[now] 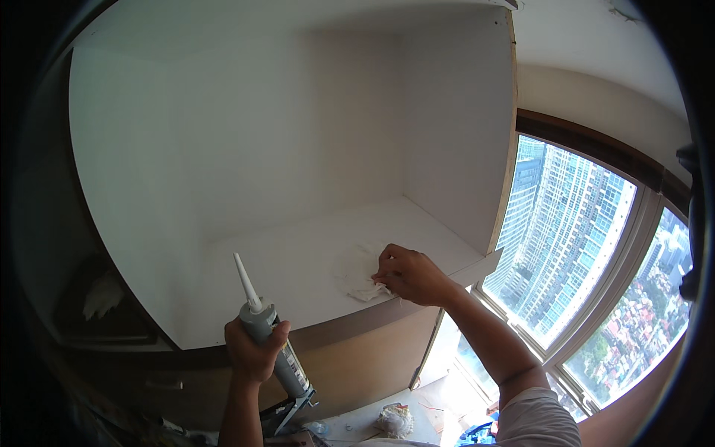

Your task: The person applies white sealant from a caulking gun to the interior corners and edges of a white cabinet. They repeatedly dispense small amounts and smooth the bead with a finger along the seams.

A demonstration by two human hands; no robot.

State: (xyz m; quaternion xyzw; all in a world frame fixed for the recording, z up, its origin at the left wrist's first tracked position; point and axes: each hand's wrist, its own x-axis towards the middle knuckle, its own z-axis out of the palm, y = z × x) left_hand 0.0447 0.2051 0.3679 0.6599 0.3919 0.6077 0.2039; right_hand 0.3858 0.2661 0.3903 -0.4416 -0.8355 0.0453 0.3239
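Observation:
My left hand (253, 350) is closed round the front of a caulking gun (293, 376) loaded with a grey sealant cartridge. Its long white nozzle (246, 281) points up, tilted a little to the left. On the bottom board (298, 272) of an open white cabinet lies a crumpled whitish cloth or tissue (363, 287), near the front edge. The fingers of my right hand (410, 276) are bent and pinch the right side of this wipe. Part of the wipe is hidden behind those fingers.
The cabinet's right side panel (458, 134) rises beside a large window (566, 246) overlooking tall buildings. Below the shelf is a brown panel (365, 346). A crumpled white bundle (395, 421) and a blue item (477, 432) lie lower down. A dark recess (97, 305) is at left.

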